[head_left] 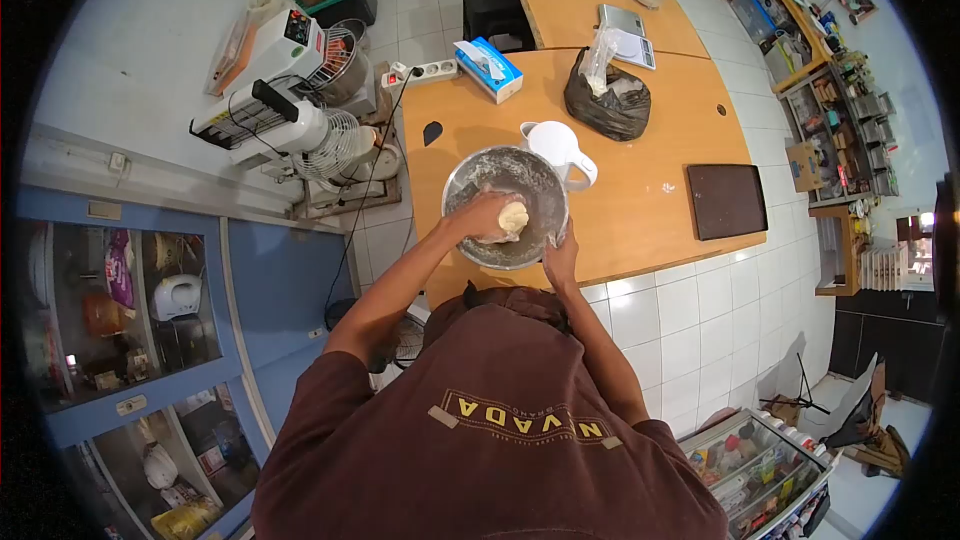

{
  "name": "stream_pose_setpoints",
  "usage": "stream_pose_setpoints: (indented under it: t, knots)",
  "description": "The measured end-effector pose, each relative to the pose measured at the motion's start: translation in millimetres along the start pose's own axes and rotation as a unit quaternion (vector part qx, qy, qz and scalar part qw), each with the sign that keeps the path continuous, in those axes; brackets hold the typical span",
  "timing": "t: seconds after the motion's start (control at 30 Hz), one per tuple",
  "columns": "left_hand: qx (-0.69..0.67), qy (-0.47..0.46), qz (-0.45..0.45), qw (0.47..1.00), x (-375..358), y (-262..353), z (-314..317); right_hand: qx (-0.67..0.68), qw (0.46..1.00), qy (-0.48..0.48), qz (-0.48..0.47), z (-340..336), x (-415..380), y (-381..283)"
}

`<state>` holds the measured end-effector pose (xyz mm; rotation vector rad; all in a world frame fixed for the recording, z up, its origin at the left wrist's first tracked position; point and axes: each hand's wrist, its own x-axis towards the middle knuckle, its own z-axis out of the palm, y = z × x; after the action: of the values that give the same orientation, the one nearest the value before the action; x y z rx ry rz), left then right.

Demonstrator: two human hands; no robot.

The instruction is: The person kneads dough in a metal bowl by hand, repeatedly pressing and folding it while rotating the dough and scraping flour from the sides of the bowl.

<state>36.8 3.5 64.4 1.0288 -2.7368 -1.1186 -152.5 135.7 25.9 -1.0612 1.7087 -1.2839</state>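
Observation:
A wide metal mixing bowl [546,190], its inner wall smeared with pale flour or batter, sits at the near edge of the wooden table. Down inside it, my left hand [480,216] is closed around a lump of pale dough [513,217]; some of its fingers are hidden by the dough. My right hand [562,256] grips the bowl's right rim, with whitish residue on the fingers. Just behind the bowl, a white plastic jug [556,145] stands with its handle toward the right.
On the wooden table [640,180] are a blue tissue box [489,69], a black plastic bag [607,105], a white scale [632,49] and a dark baking tray [726,201]. A power strip [420,74] lies at the left edge, near a stand mixer [285,50].

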Motion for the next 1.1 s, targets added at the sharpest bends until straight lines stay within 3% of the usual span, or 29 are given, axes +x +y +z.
stream_pose_setpoints:
  t: [0.1,0.2,0.3,0.4,0.5,0.6,0.7,0.83,0.97,1.0,1.1]
  knots:
    - [0.053,0.151,0.041,0.986,-6,11,19,-0.019,1.0,0.003,0.009,0,2,4]
    - [-0.028,0.152,0.041,0.987,3,14,29,0.001,1.0,0.009,-0.016,2,1,9]
    - [0.016,0.132,-0.057,0.99,5,42,20,-0.031,0.999,0.008,-0.019,1,-1,7]
    - [0.059,0.231,-0.066,0.969,14,46,35,-0.039,0.999,0.01,-0.012,0,-4,11]
    - [0.087,0.215,-0.121,0.965,26,48,39,-0.072,0.997,0.002,0.017,-3,-8,12]
    - [0.039,0.182,-0.186,0.965,39,43,33,-0.081,0.997,0.012,0.006,-3,-12,4]
    - [-0.028,0.216,-0.269,0.938,48,39,26,-0.047,0.999,-0.004,-0.026,-4,-5,-13]
    - [-0.136,0.362,-0.28,0.879,40,24,37,-0.03,0.998,-0.006,-0.061,-3,4,-10]
    - [-0.099,0.421,-0.055,0.9,2,13,31,-0.015,0.999,0.011,-0.027,-1,1,-8]
    - [-0.081,0.334,-0.098,0.934,-12,20,22,-0.011,1.0,0.019,-0.023,1,0,-6]
    - [-0.031,0.219,-0.056,0.974,-33,24,3,-0.026,0.999,-0.007,-0.029,-2,2,-1]
